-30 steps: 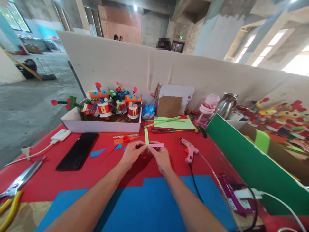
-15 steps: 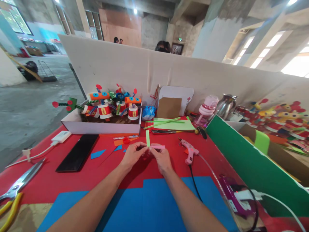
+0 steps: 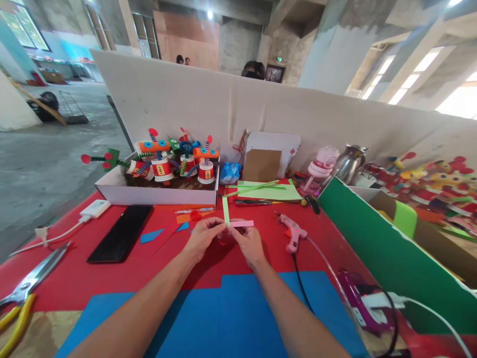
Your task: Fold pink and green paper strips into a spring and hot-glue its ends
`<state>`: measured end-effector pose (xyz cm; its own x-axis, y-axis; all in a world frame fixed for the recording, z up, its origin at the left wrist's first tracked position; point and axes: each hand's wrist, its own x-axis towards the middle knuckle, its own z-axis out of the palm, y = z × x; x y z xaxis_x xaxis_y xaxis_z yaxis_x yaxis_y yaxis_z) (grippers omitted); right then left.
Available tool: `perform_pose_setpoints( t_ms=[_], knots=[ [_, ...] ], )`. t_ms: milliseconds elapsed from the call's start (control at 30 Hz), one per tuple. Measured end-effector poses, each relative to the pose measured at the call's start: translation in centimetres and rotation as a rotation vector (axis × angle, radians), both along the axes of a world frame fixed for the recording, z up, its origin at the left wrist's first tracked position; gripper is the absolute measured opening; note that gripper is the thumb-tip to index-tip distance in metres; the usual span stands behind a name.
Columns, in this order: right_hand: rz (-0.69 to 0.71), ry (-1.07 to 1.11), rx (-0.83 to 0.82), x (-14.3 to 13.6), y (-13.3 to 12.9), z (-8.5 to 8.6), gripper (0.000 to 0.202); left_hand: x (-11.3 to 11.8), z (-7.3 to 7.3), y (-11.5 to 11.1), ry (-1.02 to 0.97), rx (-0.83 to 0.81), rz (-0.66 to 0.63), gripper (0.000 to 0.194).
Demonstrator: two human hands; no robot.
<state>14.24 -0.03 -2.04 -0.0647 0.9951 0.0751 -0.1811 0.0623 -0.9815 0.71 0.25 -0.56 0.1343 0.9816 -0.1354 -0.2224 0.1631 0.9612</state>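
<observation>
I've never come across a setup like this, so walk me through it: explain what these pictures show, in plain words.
There is no machine here. A camera worn on a person's head looks forward and down, showing the person's own bare hands. The left-hand grip and right-hand grip come together at the fingertips, holding a green strip and a pink strip that meet at a corner. Below lies a red surface with a blue sheet nearest the person. Scissors and a phone lie to the left, a glue gun to the right. Behind, a white box holds cup figures.
</observation>
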Motion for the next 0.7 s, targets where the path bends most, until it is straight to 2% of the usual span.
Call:
perform_pose_setpoints(
  t_ms=[300,533,700],
  knots=[
    [-0.092,-0.094,-0.031,0.12,0.16,-0.36,0.023,0.14,0.24,-0.02,0.082,0.035,-0.009,0.029],
    [-0.063,0.054,-0.096,-0.26,0.08,-0.06,0.028,0.37,0.25,-0.17,0.097,0.047,0.044,0.034],
    [-0.091,0.043,-0.107,-0.21,0.23,-0.24,0.022,0.38,-0.19,-0.1,0.118,0.042,0.051,0.038]
  ],
)
